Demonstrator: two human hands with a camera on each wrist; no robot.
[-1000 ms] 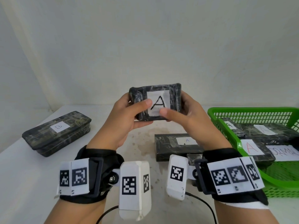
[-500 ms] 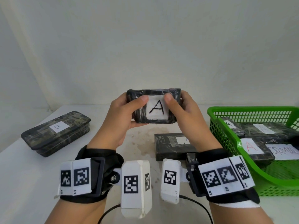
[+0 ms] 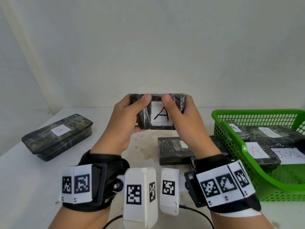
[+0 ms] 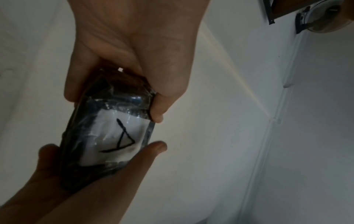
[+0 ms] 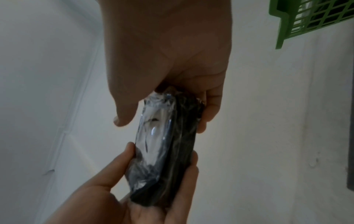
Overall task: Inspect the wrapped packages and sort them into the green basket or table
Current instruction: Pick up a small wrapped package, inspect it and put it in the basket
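1. Head view: the left hand [image 3: 121,128] and the right hand [image 3: 189,128] are both clamped on a small black film-wrapped package with a white label marked "A" [image 3: 159,113], raised above the white table [image 3: 24,179] with the label facing the camera. Each thumb lies across the front face, tips near the top edge (the fingers curl behind).
2. Head view: a long dark wrapped package labelled "B" [image 3: 57,134] lies on the table to the left, well apart. A flat black wrapped package [image 3: 173,151] lies on the table below the hands, just beside the green plastic basket [image 3: 231,146], which holds several wrapped packages labelled "A" [image 3: 264,152].
3. Left wrist view: the left hand [image 4: 91,189] grips the package's [image 4: 107,133] near end, the right hand [image 4: 134,53] its far end; the "A" shows sideways.
4. Right wrist view: the right hand [image 5: 168,53] pinches one end of the package [image 5: 166,151], seen edge-on; the left hand [image 5: 124,197] grips the other. A basket corner [image 5: 283,19] shows at top right.
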